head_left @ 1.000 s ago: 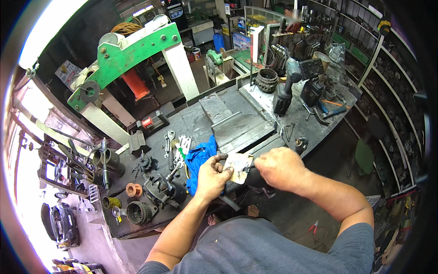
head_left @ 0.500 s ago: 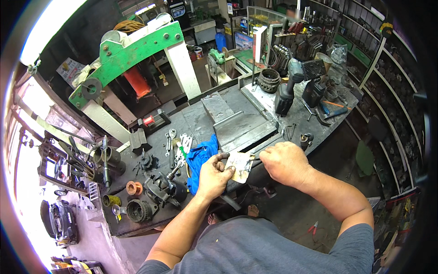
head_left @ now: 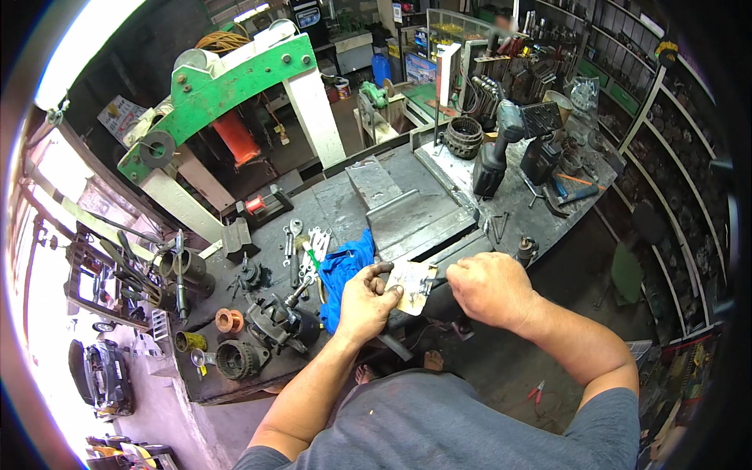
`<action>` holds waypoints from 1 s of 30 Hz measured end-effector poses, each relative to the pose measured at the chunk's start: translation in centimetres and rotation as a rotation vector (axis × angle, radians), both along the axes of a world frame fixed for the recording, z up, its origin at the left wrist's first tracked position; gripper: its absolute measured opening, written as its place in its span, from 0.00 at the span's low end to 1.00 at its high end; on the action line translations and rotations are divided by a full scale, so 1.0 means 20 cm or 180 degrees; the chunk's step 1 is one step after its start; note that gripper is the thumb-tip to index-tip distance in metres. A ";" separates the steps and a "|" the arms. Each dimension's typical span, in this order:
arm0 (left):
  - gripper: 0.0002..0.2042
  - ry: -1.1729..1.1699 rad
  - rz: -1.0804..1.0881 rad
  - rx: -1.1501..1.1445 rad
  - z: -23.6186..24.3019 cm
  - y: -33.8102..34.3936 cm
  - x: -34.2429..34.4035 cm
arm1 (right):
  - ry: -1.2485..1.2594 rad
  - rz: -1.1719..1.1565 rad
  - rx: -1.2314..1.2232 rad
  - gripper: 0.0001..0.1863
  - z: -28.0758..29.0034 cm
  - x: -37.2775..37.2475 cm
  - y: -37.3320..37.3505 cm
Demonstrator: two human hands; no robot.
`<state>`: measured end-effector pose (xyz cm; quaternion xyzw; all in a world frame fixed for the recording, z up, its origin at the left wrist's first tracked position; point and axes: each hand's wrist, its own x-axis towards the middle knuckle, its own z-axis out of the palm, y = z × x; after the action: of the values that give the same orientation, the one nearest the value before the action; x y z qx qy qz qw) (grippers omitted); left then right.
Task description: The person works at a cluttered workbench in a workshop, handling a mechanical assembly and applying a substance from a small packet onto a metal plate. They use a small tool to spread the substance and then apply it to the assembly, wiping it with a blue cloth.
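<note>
My left hand (head_left: 365,304) pinches a stained, yellowish piece of paper or sandpaper (head_left: 410,287) between thumb and fingers, with dark smudges across its face. Just right of it, my right hand (head_left: 492,290) is closed with its back toward me; whatever its fingertips hold, if anything, is hidden. A small gap separates it from the paper. Crumpled blue cloth (head_left: 345,270) lies on the workbench (head_left: 325,205) beside my left hand. To the left of the cloth sits a dark metal motor-like assembly (head_left: 278,323).
Several wrenches (head_left: 316,241), a copper-coloured ring (head_left: 229,320) and a round metal housing (head_left: 233,359) lie on the bench's left part. A cordless impact driver (head_left: 501,145) stands at the right, near a ribbed metal ring (head_left: 462,136). Red-handled pliers (head_left: 536,392) lie on the floor.
My right hand has shifted slightly down and to the right, a little farther from the paper. My left hand and the paper stay nearly still.
</note>
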<state>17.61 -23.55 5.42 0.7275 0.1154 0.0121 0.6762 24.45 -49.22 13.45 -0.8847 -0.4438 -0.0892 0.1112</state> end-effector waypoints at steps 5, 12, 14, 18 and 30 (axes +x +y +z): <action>0.25 0.0027 0.0000 0.0034 0.00 0.00 0.00 | -0.0058 0.0000 -0.0162 0.08 -0.01 0.00 -0.01; 0.25 0.0050 0.0034 0.0035 0.00 0.00 0.00 | 0.0017 -0.0062 -0.0352 0.05 0.02 0.00 -0.01; 0.25 0.0056 0.0026 0.0043 0.00 0.00 0.00 | -0.0012 0.0056 -0.0382 0.05 0.01 0.00 0.00; 0.25 0.0002 0.0014 0.0073 -0.01 0.00 0.00 | -0.0157 0.0165 -0.0211 0.07 0.01 -0.01 0.01; 0.26 -0.0007 0.0037 0.0040 -0.02 0.00 0.00 | 0.0839 -0.0267 -0.0262 0.09 0.03 0.00 0.02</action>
<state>17.53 -23.59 5.10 0.7310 0.1188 0.0176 0.6718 24.38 -48.80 14.10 -0.9104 -0.3912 0.0415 0.1283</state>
